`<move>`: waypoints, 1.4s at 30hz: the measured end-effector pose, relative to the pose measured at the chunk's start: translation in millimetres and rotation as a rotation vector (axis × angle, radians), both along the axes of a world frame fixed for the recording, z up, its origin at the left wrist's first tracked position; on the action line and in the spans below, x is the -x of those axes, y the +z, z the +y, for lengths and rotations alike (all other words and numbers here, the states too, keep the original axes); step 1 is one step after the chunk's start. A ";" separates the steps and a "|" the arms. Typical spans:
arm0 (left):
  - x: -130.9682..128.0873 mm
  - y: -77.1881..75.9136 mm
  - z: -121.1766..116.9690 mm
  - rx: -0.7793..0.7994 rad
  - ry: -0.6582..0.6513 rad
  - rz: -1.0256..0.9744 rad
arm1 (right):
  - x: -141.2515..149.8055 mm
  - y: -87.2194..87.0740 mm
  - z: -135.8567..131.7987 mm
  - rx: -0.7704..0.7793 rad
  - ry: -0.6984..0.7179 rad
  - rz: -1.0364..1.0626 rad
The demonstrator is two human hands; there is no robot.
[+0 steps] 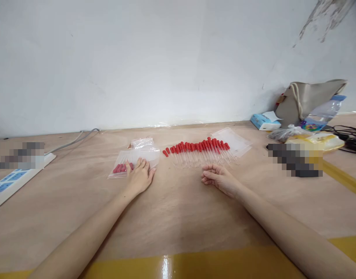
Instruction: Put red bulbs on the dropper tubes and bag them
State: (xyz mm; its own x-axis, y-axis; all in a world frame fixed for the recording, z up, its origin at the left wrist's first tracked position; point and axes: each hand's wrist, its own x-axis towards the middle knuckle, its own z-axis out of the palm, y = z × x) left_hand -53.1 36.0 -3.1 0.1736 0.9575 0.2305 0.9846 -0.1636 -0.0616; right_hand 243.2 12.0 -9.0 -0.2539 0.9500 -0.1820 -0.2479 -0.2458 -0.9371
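A row of glass droppers with red rubber bulbs [199, 152] lies side by side on the wooden table. My left hand [139, 176] rests flat, fingers stretched out, on a clear zip bag [131, 161] that holds several red-bulbed droppers. A second filled bag [142, 143] lies just behind it. My right hand [218, 178] lies palm-up just in front of the dropper row, fingers loosely curled, with nothing in it. An empty clear bag [233, 140] lies behind the right end of the row.
A white power strip [12, 180] with a grey cable sits at the far left. At the right stand a tissue pack [263, 121], a beige bag [308, 101], a plastic bottle [324, 114], black cables [350, 137] and plastic wrappers. Yellow tape [195, 265] marks the table's near edge.
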 end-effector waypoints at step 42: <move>-35.0 18.9 -47.1 0.313 -0.781 -0.055 | 49.2 25.4 87.8 -0.378 -0.259 -1.463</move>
State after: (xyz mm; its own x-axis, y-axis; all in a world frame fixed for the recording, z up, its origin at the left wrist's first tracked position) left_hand -18.1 -11.2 15.7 0.8087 0.5882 0.0021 0.5818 -0.8003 0.1450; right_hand 194.0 99.9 16.4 0.1019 0.9853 0.1374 0.9214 -0.0415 -0.3864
